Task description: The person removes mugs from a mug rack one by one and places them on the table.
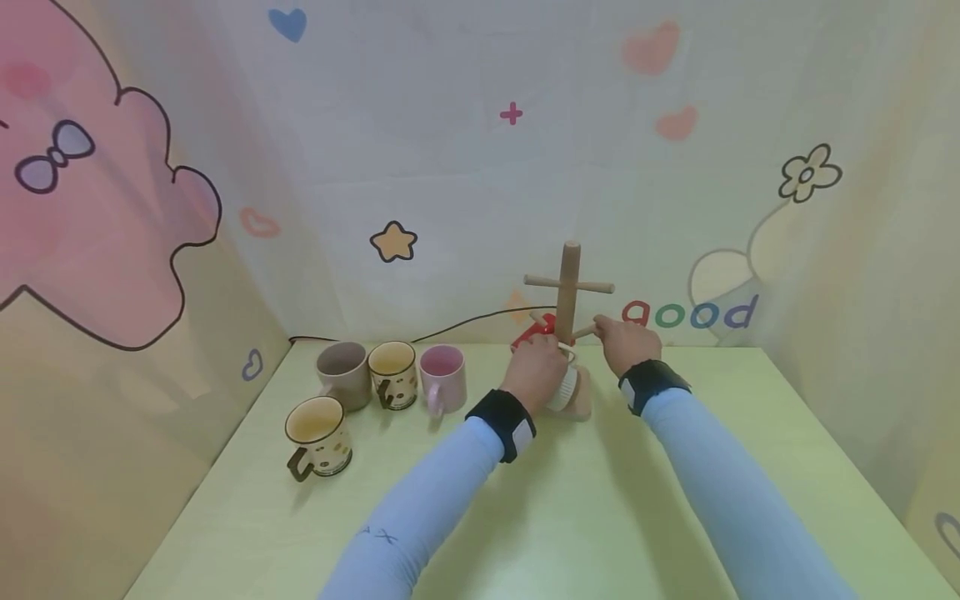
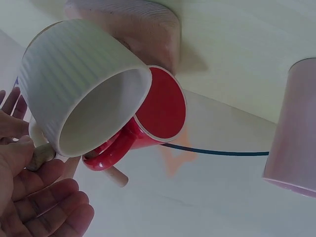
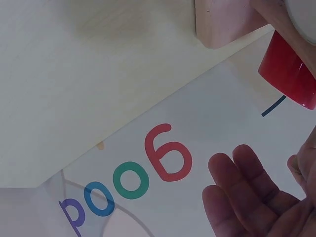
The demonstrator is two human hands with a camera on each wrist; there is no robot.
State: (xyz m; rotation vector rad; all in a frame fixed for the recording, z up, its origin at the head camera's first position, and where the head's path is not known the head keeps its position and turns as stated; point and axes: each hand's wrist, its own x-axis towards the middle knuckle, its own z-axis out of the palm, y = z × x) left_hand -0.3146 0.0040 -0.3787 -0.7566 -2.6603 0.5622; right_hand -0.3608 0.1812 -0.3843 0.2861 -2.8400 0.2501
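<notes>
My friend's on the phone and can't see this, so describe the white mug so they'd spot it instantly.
Near the back of the pale table, find the upright, pegged wooden rack. Low on it, beside the left hand, is the white mug, tilted. Its ribbed sides set it apart from the smooth red mug next to it.

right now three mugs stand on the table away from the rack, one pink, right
Not three but four: the head view shows the pink mug, grey-brown mug, rear patterned mug and front patterned mug standing on the table, away from the rack.
</notes>
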